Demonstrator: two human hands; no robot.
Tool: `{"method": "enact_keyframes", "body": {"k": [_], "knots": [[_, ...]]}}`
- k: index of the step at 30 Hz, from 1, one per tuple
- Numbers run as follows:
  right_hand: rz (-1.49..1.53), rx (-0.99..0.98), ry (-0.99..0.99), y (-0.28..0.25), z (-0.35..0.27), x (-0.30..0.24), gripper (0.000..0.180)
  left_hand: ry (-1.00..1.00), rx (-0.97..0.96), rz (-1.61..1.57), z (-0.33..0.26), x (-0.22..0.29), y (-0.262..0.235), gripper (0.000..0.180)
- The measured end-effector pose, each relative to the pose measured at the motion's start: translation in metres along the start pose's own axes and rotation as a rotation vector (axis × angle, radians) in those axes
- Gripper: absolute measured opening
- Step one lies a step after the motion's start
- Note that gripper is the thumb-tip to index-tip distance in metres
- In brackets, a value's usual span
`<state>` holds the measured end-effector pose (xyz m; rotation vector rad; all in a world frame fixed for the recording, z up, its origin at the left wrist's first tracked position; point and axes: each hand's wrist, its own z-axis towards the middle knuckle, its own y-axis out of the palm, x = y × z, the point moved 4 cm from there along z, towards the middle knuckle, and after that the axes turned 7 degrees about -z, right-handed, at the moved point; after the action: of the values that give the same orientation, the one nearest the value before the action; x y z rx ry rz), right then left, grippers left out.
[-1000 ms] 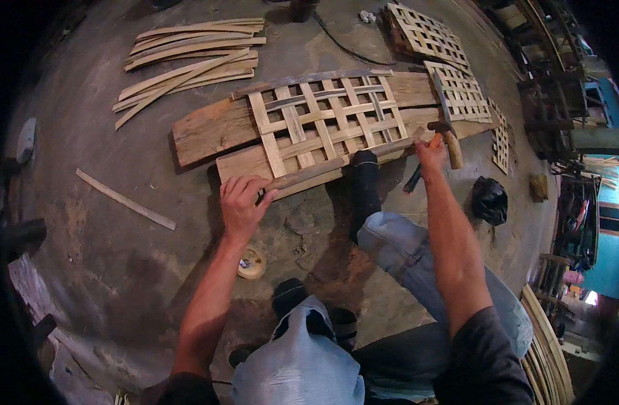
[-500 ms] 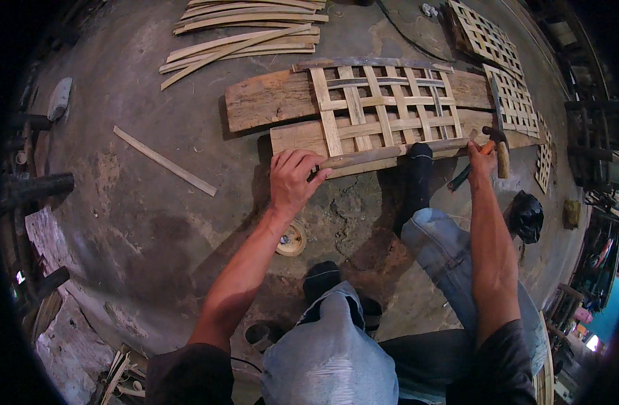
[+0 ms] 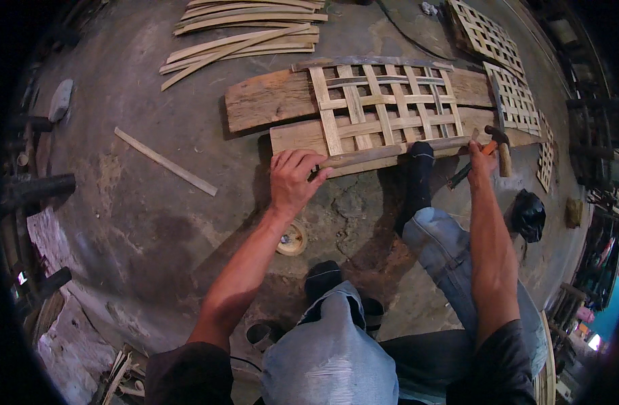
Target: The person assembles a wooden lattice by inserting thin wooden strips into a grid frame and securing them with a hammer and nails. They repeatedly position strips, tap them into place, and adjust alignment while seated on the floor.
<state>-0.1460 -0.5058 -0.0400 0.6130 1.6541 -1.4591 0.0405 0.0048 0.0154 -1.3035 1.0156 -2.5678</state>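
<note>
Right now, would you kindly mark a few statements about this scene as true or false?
1. The left grip is at the left end of the near pole. True.
2. The hammer lies left of the near pole. False: the hammer is beside the right grip.
3. A black bag lies right of the right grip. True.
4. The loose strip crosses the woven panel. False: the loose strip lies apart, to the panel's left.

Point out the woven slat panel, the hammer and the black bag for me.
Woven slat panel (image 3: pixel 379 101): head view, a slat near its middle.
Hammer (image 3: pixel 504 161): head view, on its wooden handle.
Black bag (image 3: pixel 527 217): head view, its middle.
</note>
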Motion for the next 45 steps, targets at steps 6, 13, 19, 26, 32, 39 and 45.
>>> {"method": "enact_keyframes", "body": {"k": [6,13,19,26,32,39,45], "knots": [[0.033,0.089,0.003,-0.008,0.005,0.011,0.036,-0.011,0.003,-0.019,0.001,0.001,0.004,0.023],[0.219,-0.037,0.066,-0.001,-0.008,-0.006,0.043,-0.001,0.02,-0.022,0.0,-0.002,0.002,0.026],[0.166,-0.026,0.082,0.003,-0.01,-0.003,0.047,-0.011,0.017,-0.019,-0.002,-0.003,0.002,0.025],[-0.236,0.275,-0.194,-0.033,0.005,-0.014,0.029,-0.017,0.022,-0.064,0.003,0.006,0.011,0.025],[0.017,-0.183,-0.132,0.028,-0.117,-0.159,0.028,-0.032,0.01,0.023,-0.006,-0.006,-0.005,0.026],[-0.103,-0.317,-0.134,0.084,-0.205,-0.167,0.037,-0.036,-0.002,-0.001,0.005,-0.001,0.0,0.026],[-0.396,0.095,-0.171,0.014,-0.051,-0.188,0.047,-0.059,-0.026,-0.044,0.001,-0.004,0.008,0.025]]}}
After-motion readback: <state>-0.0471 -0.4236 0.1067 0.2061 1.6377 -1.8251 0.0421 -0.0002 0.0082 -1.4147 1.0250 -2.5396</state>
